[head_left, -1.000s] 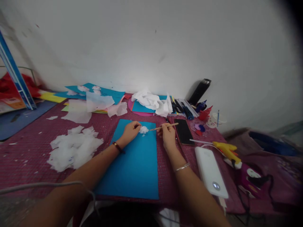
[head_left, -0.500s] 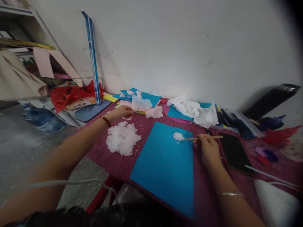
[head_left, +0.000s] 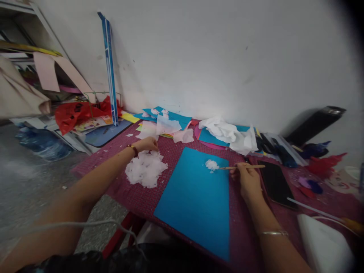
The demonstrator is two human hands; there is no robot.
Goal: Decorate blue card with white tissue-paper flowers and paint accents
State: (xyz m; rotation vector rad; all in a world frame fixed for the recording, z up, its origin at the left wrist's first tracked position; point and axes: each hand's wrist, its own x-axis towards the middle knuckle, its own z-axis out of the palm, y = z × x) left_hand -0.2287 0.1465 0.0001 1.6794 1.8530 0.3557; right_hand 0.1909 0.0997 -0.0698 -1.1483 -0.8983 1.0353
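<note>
Over the far edge of a heap of torn white paper pieces (head_left: pixel 146 170), my left hand (head_left: pixel 148 144) is closed, fingertips together and pointing down; what is between them, if anything, is too small to tell. My right hand (head_left: pixel 248 178) grips a thin wooden stick (head_left: pixel 229 167) near its middle. The stick's left end meets a small tuft of white paper bits (head_left: pixel 212 165) on the upper right part of a blue sheet (head_left: pixel 196 201). That sheet lies flat on the table, to the right of the heap.
Behind are pinkish paper sheets (head_left: pixel 167 124), another blue sheet bearing white tufts (head_left: pixel 186 120) and crumpled white tissue (head_left: pixel 220 128). On the right lie a black phone (head_left: pixel 277 184), a white box-like object (head_left: pixel 322 242) and a black cylinder (head_left: pixel 314 125). A cable (head_left: pixel 85 224) crosses my left arm.
My left hand has drawn back from the pinkish sheets toward me and now sits over the white paper heap. The right hand keeps the stick at the tuft. The view shifts slightly.
</note>
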